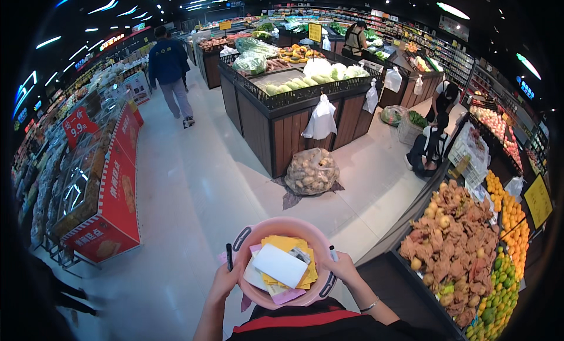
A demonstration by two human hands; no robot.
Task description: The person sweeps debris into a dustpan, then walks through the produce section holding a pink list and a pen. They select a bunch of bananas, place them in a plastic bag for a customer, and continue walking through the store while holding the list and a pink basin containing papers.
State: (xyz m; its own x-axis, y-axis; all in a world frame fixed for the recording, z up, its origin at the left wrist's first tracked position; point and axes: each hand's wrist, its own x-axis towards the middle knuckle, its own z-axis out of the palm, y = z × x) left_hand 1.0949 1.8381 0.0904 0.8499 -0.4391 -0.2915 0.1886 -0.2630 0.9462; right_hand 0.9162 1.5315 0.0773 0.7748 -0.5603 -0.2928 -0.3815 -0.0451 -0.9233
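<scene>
A pink plastic basin (246, 292) is held level in front of my waist. My left hand (227, 277) grips its left side, with a black marker pen (229, 256) standing up from the fingers. On the right side my right hand (343, 268) grips the rim and also holds a marker with a pale barrel (333, 253). Inside the basin lie a white rectangular pad or block (280, 265), yellow paper cards (288, 242) and pink sheets (288, 295) under it, and a small crumpled grey-and-white item (299, 254).
A wood-sided vegetable stand (282, 116) rises ahead, with a bulging clear bag of produce (313, 171) at its corner. Fruit bins (454, 248) flank the right, a red-fronted display case (116, 200) the left. One person (169, 72) stands in the left aisle; others crouch at right (427, 147).
</scene>
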